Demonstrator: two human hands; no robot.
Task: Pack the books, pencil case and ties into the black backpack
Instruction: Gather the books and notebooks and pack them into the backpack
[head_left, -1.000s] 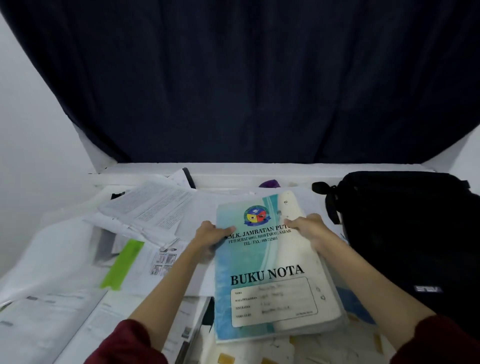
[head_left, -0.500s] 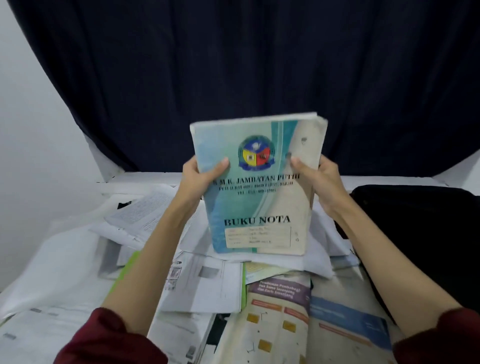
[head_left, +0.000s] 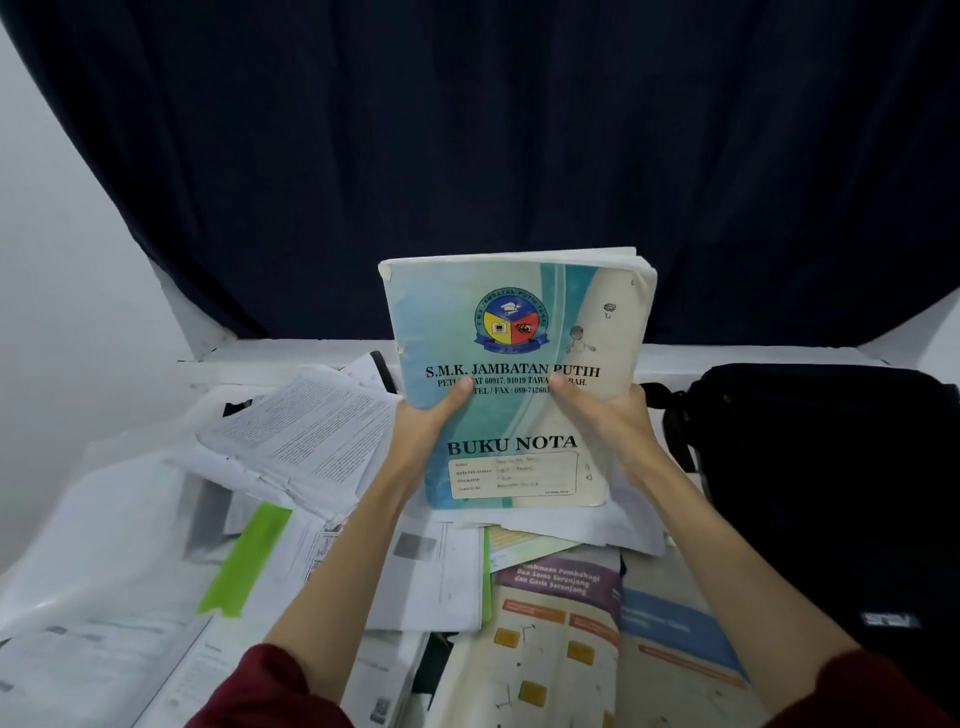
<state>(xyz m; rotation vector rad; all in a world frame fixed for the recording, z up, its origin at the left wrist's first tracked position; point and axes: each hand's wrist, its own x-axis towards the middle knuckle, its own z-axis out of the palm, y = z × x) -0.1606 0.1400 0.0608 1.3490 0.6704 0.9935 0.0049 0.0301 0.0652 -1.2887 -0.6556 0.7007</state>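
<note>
A teal and cream notebook (head_left: 519, 332) titled "BUKU NOTA" stands upright in the air above the paper pile. My left hand (head_left: 423, 431) grips its left edge, thumb on the cover. On the other side my right hand (head_left: 610, 426) grips the right edge, thumb also on the cover. The black backpack (head_left: 826, 483) lies on the table to the right of the notebook. An open book (head_left: 582, 639) with orange boxes and a purple heading lies flat below the notebook. No pencil case or ties can be made out.
Loose printed sheets (head_left: 311, 431) and papers with a green strip (head_left: 249, 561) cover the white table's left and middle. A dark curtain (head_left: 493, 156) hangs behind the table. A white wall (head_left: 62, 291) rises at the left.
Both hands lifted the notebook off the pile and stood it upright. Since half a second ago it has come lower, and my thumbs have moved inward on the cover.
</note>
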